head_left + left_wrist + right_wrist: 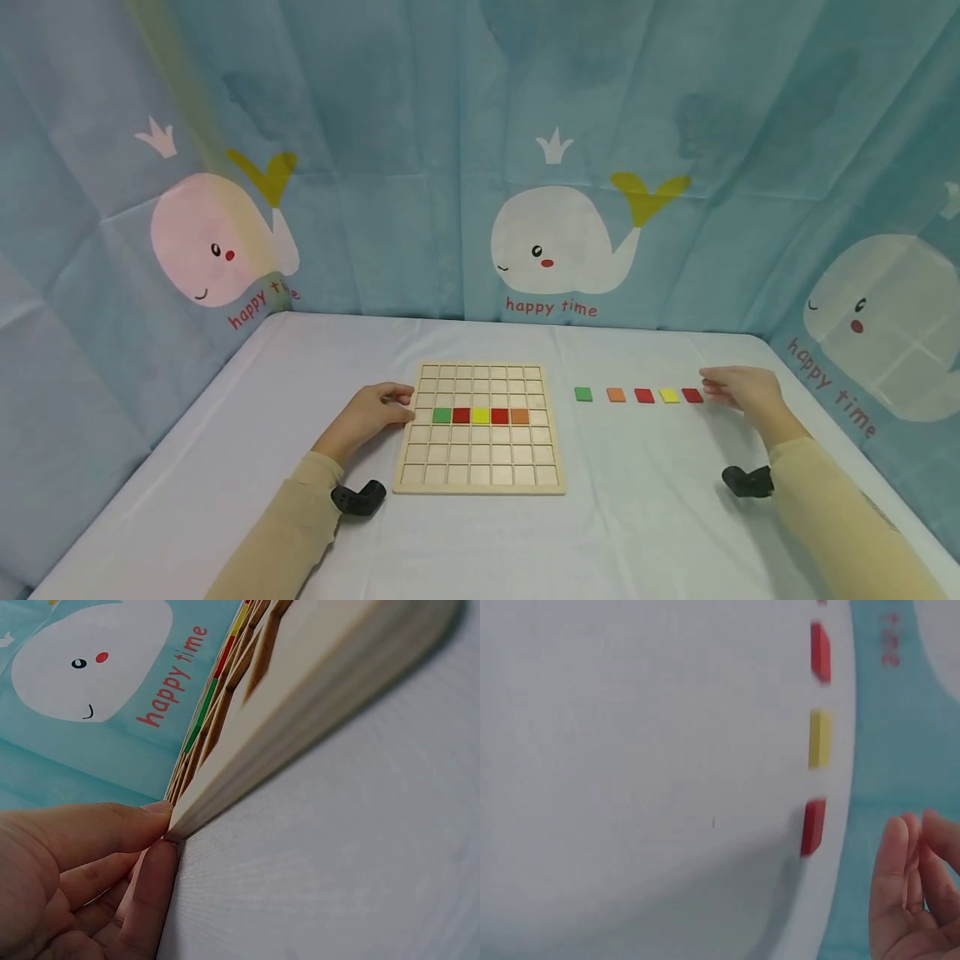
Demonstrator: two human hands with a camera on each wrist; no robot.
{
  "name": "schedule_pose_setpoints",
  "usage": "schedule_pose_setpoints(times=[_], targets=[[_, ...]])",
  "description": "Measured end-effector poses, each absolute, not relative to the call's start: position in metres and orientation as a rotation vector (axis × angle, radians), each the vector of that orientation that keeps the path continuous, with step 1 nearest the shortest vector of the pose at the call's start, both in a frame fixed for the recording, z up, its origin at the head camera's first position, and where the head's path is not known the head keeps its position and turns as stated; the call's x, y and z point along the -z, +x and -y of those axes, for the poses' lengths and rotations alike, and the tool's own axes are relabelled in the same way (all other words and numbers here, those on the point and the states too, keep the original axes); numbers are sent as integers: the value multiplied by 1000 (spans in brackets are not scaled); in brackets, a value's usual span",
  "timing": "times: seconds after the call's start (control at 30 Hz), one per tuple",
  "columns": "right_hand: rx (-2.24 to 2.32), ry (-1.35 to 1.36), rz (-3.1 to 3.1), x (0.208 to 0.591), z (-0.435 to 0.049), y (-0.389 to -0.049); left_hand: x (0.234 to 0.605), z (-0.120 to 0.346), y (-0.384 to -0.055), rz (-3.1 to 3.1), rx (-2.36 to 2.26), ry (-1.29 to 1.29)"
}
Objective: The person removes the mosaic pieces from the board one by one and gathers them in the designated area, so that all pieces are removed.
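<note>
A square wooden grid board lies on the white table. Across its middle row sit a green tile, a red tile, a yellow tile, another red tile and an orange tile. My left hand pinches the board's left edge; the wrist view shows the thumb and a finger at that wooden edge. My right hand hovers just right of the end red tile, apart from it. Its fingertips hold nothing.
Right of the board, a spaced row on the table runs from a green tile through an orange tile, a red tile and a yellow tile to the end red one. A blue whale-print curtain surrounds the table.
</note>
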State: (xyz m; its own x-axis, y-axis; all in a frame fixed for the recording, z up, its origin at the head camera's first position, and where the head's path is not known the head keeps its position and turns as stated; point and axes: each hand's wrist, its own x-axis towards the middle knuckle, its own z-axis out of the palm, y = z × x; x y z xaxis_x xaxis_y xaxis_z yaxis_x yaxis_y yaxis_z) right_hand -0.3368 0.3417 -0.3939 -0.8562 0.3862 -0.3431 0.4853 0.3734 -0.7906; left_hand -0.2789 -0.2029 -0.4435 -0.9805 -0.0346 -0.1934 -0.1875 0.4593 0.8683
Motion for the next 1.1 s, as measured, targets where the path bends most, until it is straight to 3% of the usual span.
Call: schedule_pose_setpoints(times=[0.3,0.67,1.1], targets=[[1566,507,-2513,375,-292,-320,443,209,-278,-2543,-1546,-162],[1526,263,-2501,388,-244,-317,443,206,-278,-2530,-1554,-142],[1431,258,-2504,397,-194,-320,443,205,-279,-2526,-1559,-162]])
